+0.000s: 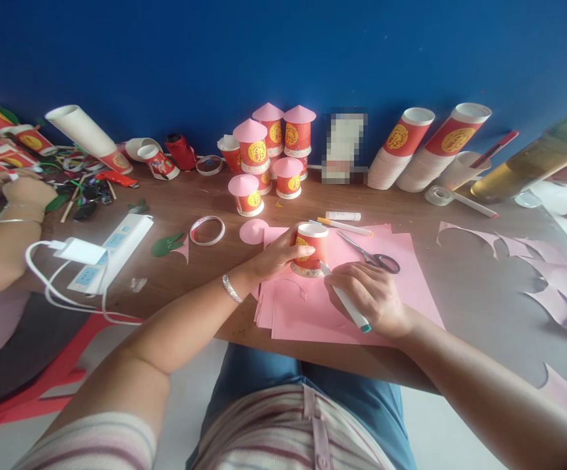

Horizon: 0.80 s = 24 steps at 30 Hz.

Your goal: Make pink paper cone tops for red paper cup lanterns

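My left hand grips a red paper cup standing upside down on a stack of pink paper near the table's front edge. My right hand holds a white marker with a teal end, its tip against the cup's rim on the paper. Both hands are closed on what they hold. Scissors lie on the pink paper just right of the cup.
Several red cups with pink cone lids stand at the back by the blue wall, beside cup stacks. A glue stick, tape roll and power strip lie nearby. Another person's hands work at the left. Pink scraps lie right.
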Motion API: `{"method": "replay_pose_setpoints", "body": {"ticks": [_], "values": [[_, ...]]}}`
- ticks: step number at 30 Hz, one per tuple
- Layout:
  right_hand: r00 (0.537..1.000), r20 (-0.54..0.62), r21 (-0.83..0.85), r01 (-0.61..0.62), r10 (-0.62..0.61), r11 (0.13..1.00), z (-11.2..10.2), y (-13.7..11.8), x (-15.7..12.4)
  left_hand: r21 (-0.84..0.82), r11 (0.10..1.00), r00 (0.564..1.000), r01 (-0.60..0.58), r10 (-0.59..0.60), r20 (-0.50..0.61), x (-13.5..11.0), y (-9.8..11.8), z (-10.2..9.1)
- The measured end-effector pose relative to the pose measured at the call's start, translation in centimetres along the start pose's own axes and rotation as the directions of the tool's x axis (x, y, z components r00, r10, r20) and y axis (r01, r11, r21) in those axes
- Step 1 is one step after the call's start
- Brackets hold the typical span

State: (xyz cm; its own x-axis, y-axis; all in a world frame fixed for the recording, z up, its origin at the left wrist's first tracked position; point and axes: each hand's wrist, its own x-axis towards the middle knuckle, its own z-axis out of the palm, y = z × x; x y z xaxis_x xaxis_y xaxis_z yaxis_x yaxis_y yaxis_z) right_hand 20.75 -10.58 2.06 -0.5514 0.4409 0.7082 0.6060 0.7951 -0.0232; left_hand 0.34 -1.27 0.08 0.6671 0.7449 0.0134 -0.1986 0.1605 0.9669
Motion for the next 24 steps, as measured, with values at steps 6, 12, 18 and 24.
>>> {"method": "replay_pose_setpoints", "body": {"ticks": [6,12,18,24], "values": [[1.0,0.006,0.012,-0.003,0.003,1.0,-0.01,-0.03,-0.05,0.019,1.0,1.0,-0.001,0.001,0.013,0.02,-0.25,-0.17],[1.0,0.014,0.028,-0.001,0.001,1.0,0.01,0.1,-0.14,0.031,0.999,1.0,-0.014,0.014,0.001,0.06,-0.4,-0.16],[1.0,0.015,0.031,-0.005,0.005,1.0,0.07,0.07,-0.16,0.002,1.0,1.0,0.003,-0.003,0.002,0.06,-0.34,-0.13],[1.0,-0.002,0.035,-0.003,0.003,0.999,0.26,-0.02,-0.02,-0.033,0.999,1.0,0.001,-0.001,0.002,0.05,-0.33,-0.1]]}}
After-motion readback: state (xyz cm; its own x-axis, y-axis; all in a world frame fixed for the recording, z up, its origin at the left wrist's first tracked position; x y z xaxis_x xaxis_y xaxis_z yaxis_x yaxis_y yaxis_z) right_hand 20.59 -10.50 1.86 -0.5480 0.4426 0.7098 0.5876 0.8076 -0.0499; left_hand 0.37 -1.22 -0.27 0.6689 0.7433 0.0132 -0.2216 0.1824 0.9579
